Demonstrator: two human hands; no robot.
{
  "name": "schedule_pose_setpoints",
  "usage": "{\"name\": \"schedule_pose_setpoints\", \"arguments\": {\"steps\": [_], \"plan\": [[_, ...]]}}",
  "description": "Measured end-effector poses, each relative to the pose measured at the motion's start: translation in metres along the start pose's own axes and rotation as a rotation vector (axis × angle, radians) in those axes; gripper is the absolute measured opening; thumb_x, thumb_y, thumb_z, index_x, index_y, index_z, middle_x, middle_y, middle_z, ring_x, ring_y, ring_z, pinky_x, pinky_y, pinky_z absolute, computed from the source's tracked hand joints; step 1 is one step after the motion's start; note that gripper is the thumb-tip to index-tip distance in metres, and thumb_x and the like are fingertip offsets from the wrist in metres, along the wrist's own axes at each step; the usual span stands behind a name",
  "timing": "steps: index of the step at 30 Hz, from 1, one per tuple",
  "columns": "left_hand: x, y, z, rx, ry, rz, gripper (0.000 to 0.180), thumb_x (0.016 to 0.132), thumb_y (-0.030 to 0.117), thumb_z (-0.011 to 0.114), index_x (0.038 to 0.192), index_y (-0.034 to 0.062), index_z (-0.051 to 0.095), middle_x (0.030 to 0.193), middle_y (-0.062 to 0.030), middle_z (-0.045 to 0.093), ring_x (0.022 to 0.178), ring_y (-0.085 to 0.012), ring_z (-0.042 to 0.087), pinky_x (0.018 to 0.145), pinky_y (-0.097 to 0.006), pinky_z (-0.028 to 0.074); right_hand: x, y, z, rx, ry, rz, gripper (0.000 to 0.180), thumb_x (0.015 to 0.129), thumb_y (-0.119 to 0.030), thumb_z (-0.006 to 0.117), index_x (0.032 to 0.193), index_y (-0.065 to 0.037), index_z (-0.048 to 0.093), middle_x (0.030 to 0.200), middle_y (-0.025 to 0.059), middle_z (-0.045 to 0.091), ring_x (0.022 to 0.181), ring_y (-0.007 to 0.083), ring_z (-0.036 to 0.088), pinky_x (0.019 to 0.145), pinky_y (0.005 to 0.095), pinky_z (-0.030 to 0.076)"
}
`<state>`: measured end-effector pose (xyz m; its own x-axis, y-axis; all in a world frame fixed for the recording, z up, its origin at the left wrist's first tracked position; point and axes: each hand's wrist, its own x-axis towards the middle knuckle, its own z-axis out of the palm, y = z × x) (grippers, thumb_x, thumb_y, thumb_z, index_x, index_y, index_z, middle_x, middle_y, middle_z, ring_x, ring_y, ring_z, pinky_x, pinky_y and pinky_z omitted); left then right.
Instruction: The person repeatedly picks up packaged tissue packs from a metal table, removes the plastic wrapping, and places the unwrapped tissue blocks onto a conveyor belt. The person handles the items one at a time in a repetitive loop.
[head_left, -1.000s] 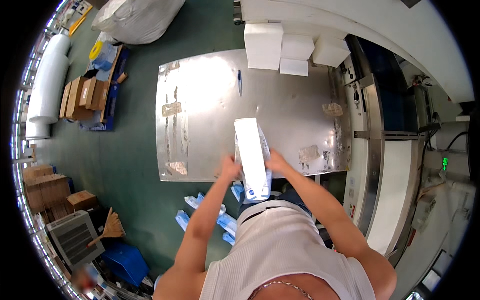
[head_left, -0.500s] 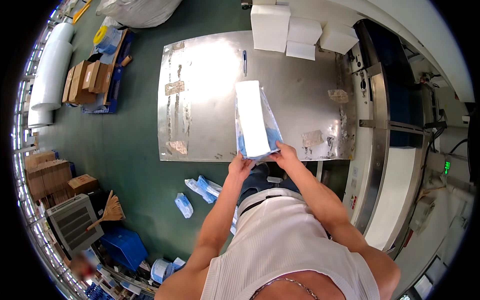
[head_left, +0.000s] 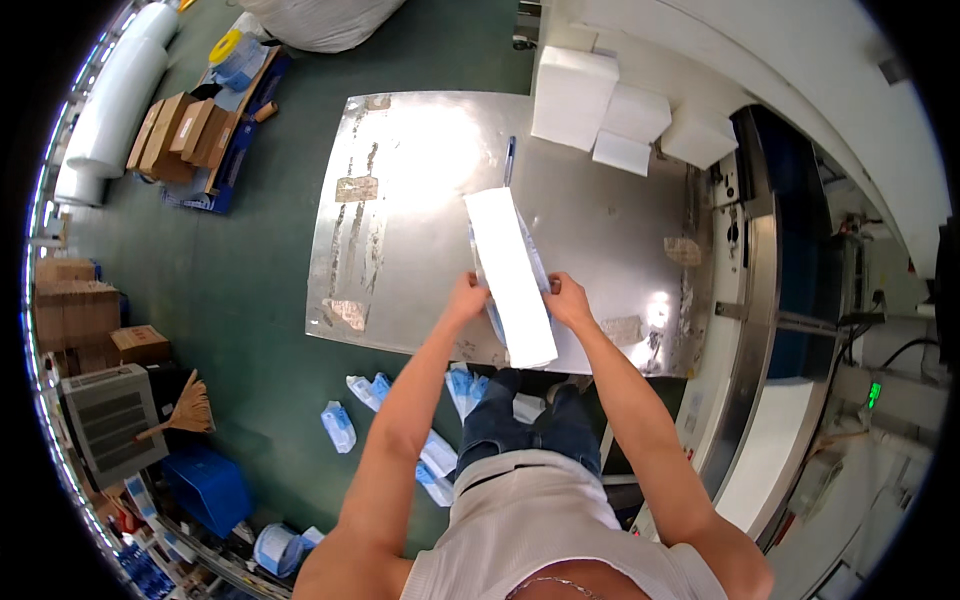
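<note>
White, long and flat, a stack of sheet goods (head_left: 512, 278) in a clear bluish wrapper is held over the near half of a metal table (head_left: 400, 200), slanting from near the table's middle down to its front edge. It is gripped at its lower end from both sides: the left hand (head_left: 466, 298) is closed on the left edge, the right hand (head_left: 566, 298) on the right edge, fingers curled around the pack. A blue pen (head_left: 509, 160) is seen just beyond the far tip of the stack. The tabletop is bare steel, glaring under light, with patches of old tape residue (head_left: 356, 189) along its left side and front corner. White blocks (head_left: 625, 120) are grouped at the far right corner. A conveyor machine (head_left: 770, 330) is set against the table's right side, with a green indicator light (head_left: 874, 394) farther right. Dark green floor (head_left: 240, 330) is noted on the left, strewn below the table edge with small blue-and-white packets (head_left: 338, 426). Cardboard boxes (head_left: 185, 130), a large white roll (head_left: 110, 100), a broom (head_left: 185, 410) and a blue crate (head_left: 210, 490) are ranged along the left margin.
</note>
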<state>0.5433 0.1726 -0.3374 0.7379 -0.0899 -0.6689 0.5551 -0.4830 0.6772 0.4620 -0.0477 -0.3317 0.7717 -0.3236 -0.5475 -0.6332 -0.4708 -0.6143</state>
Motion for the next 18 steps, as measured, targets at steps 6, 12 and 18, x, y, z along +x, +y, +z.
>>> {"name": "schedule_pose_setpoints", "arguments": {"steps": [6, 12, 18], "plan": [[0.116, 0.026, -0.028, -0.185, 0.147, 0.415, 0.026, 0.092, 0.017, 0.060, 0.107, -0.0029, 0.067, 0.105, -0.0154, 0.072, 0.091, -0.0308, 0.068, 0.083, -0.043, 0.053, 0.089, -0.074, -0.003, 0.083, 0.117, -0.324, 0.044, 0.091, -0.023, 0.067, 0.130, -0.002, 0.062, 0.115, 0.0233, 0.071, 0.108, 0.0386, 0.068, 0.095, 0.0431, 0.053], [0.120, 0.058, -0.018, 0.073, 0.178, 0.220, 0.029, 0.093, 0.022, 0.058, 0.101, -0.0037, 0.068, 0.101, -0.0216, 0.072, 0.101, -0.0383, 0.068, 0.091, -0.044, 0.053, 0.156, -0.058, 0.010, -0.018, 0.141, -0.282, 0.034, 0.098, -0.032, 0.063, 0.105, 0.001, 0.067, 0.099, 0.0247, 0.071, 0.092, 0.0384, 0.068, 0.081, 0.0447, 0.052], [0.142, 0.042, -0.027, 0.118, 0.288, 0.174, 0.038, 0.094, 0.029, 0.058, 0.109, -0.0039, 0.071, 0.112, -0.0256, 0.072, 0.111, -0.0391, 0.067, 0.095, -0.044, 0.052, 0.133, -0.018, 0.023, 0.209, 0.196, -0.185, 0.049, 0.099, -0.045, 0.062, 0.100, 0.004, 0.067, 0.095, 0.0236, 0.071, 0.090, 0.0366, 0.068, 0.081, 0.0437, 0.052]]}}
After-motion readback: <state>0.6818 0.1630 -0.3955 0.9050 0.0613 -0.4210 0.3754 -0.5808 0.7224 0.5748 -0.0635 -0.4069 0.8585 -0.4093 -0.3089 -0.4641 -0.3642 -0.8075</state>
